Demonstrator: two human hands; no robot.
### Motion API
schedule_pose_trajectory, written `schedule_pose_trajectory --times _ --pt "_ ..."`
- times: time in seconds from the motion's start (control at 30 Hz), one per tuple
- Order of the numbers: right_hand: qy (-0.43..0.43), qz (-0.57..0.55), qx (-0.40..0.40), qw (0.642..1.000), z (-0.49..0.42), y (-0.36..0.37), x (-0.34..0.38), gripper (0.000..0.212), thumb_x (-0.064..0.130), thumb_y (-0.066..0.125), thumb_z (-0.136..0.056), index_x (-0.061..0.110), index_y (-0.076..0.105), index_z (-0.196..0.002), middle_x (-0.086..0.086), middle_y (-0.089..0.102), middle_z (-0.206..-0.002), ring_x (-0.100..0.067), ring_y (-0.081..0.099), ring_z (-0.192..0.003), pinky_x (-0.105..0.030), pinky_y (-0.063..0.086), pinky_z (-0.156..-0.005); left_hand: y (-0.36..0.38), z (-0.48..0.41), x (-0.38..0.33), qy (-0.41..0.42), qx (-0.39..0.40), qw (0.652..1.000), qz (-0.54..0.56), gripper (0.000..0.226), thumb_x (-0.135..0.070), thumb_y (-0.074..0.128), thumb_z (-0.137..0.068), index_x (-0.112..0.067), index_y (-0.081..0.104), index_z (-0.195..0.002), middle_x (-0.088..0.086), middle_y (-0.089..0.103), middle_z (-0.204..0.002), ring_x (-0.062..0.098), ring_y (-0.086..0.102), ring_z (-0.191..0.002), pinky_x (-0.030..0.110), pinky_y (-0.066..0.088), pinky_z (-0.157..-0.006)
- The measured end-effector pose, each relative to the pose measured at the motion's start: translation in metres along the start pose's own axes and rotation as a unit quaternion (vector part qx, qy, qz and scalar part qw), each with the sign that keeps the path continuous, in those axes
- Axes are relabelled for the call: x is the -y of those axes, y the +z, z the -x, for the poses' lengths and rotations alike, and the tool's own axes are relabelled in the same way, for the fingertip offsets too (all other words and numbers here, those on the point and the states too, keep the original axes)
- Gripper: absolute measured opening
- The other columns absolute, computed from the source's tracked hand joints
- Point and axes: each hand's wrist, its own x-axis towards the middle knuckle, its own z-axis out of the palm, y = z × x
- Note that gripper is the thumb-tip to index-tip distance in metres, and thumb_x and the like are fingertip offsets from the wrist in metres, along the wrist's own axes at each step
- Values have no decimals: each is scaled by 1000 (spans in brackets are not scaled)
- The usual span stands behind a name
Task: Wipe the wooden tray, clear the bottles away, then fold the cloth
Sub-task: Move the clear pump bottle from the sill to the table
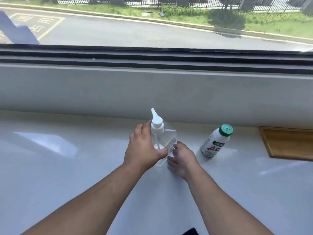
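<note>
A clear pump bottle (161, 133) with a white pump head stands upright on the white counter (67, 167), close to the wall. My left hand (144, 146) wraps its left side, thumb across the front. My right hand (183, 158) touches its lower right side, fingers spread. A small white drink bottle (216, 141) with a green cap stands upright to the right, apart from my hands. The wooden tray (288, 143) lies at the right edge, partly cut off. A dark corner of something, perhaps the cloth (190, 232), shows at the bottom edge.
A low white wall (152, 92) runs behind the counter, with a dark window track (152, 56) above it. Through the glass I see a road and a grass strip outside.
</note>
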Motion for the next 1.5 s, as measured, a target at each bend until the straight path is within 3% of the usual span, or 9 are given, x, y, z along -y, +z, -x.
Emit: schedule_pose_trajectory --times 0.07,0.13,0.2,0.37,0.77,0.93,1.1,1.37,1.5 --pt "-5 18 10 1000 8 24 -7 41 33 53 -98 25 59 -138 -1 58 -143 -30 70 -102 -41 57 -92 -21 12 19 -14 -14 1000 4 105 -64 72 -62 -32 33 -154 -10 44 -138 21 43 -125 33 39 -89" --pt "-8 54 24 998 25 57 -18 29 33 53 -100 27 65 -125 -3 58 -139 -32 71 -106 -44 57 -99 -49 29 45 -38 -30 999 6 107 -70 66 -59 -33 33 -153 -12 44 -136 19 42 -126 32 40 -88" --pt "-7 88 49 995 45 96 -36 16 31 53 -100 27 66 -109 -4 61 -133 -35 71 -106 -45 57 -97 -81 50 77 -66 -48 997 5 110 -74 63 -57 -33 32 -154 -13 43 -140 16 42 -129 31 39 -89" --pt "-6 159 139 978 101 207 -112 21 27 53 -102 21 66 -118 -3 64 -125 -37 70 -107 -47 56 -98 -167 134 176 -130 -111 985 -12 111 -70 69 -62 -36 24 -158 -13 39 -149 17 40 -135 29 39 -94" --pt "54 371 328 867 304 430 -428 22 28 59 -99 18 63 -119 -8 58 -132 -39 73 -104 -48 58 -98 -319 493 419 -352 -269 896 -8 111 -63 74 -64 -39 23 -159 -16 37 -151 15 37 -138 30 43 -90" --pt "90 432 390 808 389 473 -564 15 25 57 -99 26 65 -111 -2 57 -128 -39 74 -103 -46 59 -95 -340 644 490 -432 -309 847 2 114 -64 74 -60 -39 25 -159 -15 38 -153 17 38 -139 31 45 -93" --pt "101 472 418 770 442 494 -658 37 23 53 -100 27 60 -136 -1 55 -134 -37 72 -107 -38 61 -83 -344 740 534 -472 -340 813 17 112 -61 78 -61 -35 30 -158 -13 41 -152 19 42 -137 34 47 -98" --pt "98 492 402 766 451 499 -719 40 21 53 -96 25 61 -135 5 58 -121 -38 72 -106 -37 60 -76 -333 787 564 -482 -344 805 41 106 -57 81 -62 -30 38 -156 -8 48 -144 22 51 -130 41 53 -98" --pt "100 488 402 769 444 496 -726 55 21 53 -97 28 49 -151 4 57 -124 -37 70 -108 -38 59 -80 -327 788 570 -488 -337 803 55 112 -58 85 -65 -29 32 -160 -6 41 -156 23 46 -139 41 49 -105"
